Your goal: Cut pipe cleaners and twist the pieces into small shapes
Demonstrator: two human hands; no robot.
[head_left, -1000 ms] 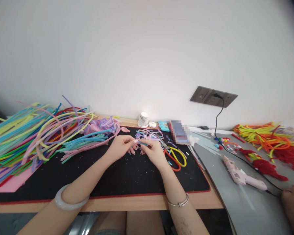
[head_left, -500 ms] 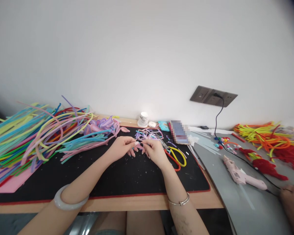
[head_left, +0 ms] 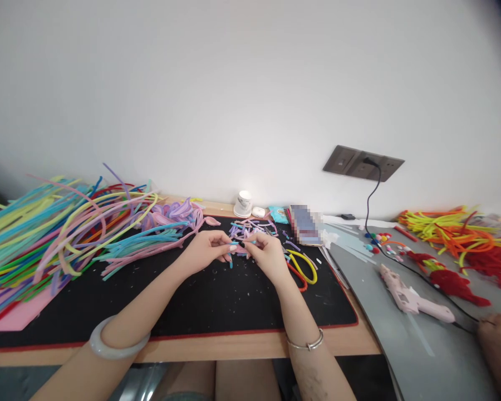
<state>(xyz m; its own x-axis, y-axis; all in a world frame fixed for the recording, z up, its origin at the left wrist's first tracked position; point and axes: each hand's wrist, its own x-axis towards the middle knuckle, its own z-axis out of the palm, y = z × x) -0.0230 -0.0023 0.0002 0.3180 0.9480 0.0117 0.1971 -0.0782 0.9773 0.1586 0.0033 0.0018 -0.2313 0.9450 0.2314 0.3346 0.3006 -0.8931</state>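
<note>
Over the black mat [head_left: 150, 306], my left hand [head_left: 209, 250] pinches a short blue pipe cleaner [head_left: 231, 263], whose end hangs below the fingertips. Close beside it, my right hand [head_left: 268, 257] is closed in a pinch, with a bit of blue showing at its fingers too. How the blue parts join between the hands is too small to make out. Behind the fingers lies a heap of short purple and pink pipe cleaner pieces [head_left: 250, 227]. Scissors with yellow and red-orange handles [head_left: 303, 267] rest just right of my right hand, partly covered by it.
Long coloured pipe cleaners [head_left: 67, 223] are piled at left. A paper cup [head_left: 243, 204] and a phone [head_left: 304, 225] stand and lie along the back. On the grey table at right are a pink glue gun [head_left: 413, 298], its cord, and another person's hand [head_left: 499, 348].
Both hands stay at nearly the same place, fingers shifted slightly. Blue pipe cleaner now shows at the fingertips and below my left hand. The scissors' blades are more covered by my right hand.
</note>
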